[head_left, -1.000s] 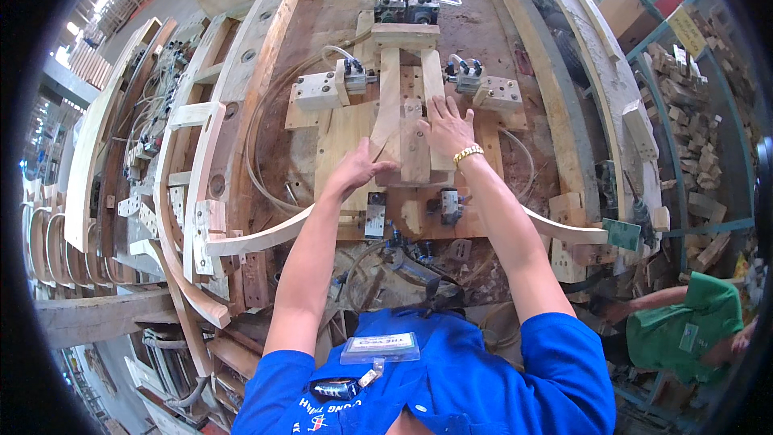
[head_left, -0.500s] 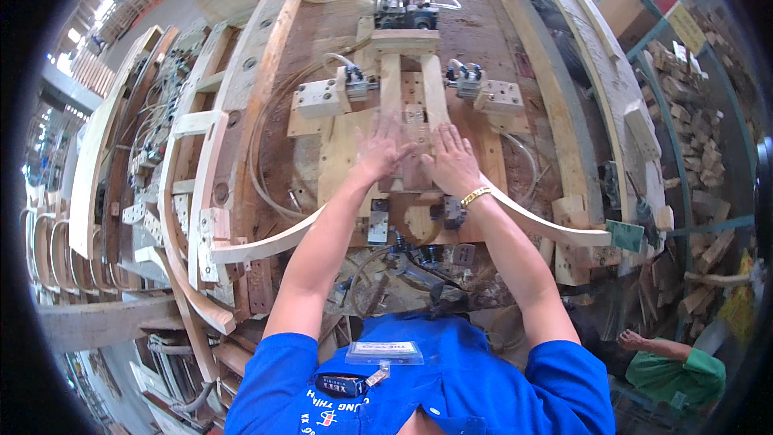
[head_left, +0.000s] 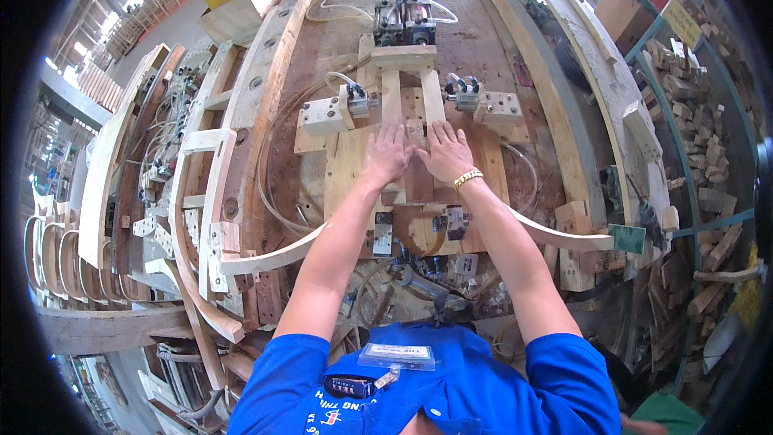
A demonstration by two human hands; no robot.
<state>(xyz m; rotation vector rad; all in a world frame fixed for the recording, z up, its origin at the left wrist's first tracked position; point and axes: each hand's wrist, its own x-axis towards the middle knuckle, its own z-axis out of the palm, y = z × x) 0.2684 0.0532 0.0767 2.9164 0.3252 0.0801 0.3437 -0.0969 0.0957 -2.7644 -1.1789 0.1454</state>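
Observation:
Both my hands lie palm down side by side over a wooden clamping jig, thumbs close together. My left hand rests flat on the left wooden strip, fingers stretched forward. On the right strip, my right hand lies the same way, with a gold bracelet at its wrist. Neither hand grips anything. A curved wooden piece comes out beyond my left forearm, and another curved piece beyond the right one. Whether they join the strips is hidden by my hands and arms.
Pneumatic cylinders stand at the jig's far end. A left side clamp and a right side clamp flank the strips, with air hoses. Long boards border the bench; a rack of wood offcuts is at right.
My left hand, blurred before, now lies still and sharp on its strip. The right hand stays flat. The green-sleeved person at lower right has moved mostly out of view.

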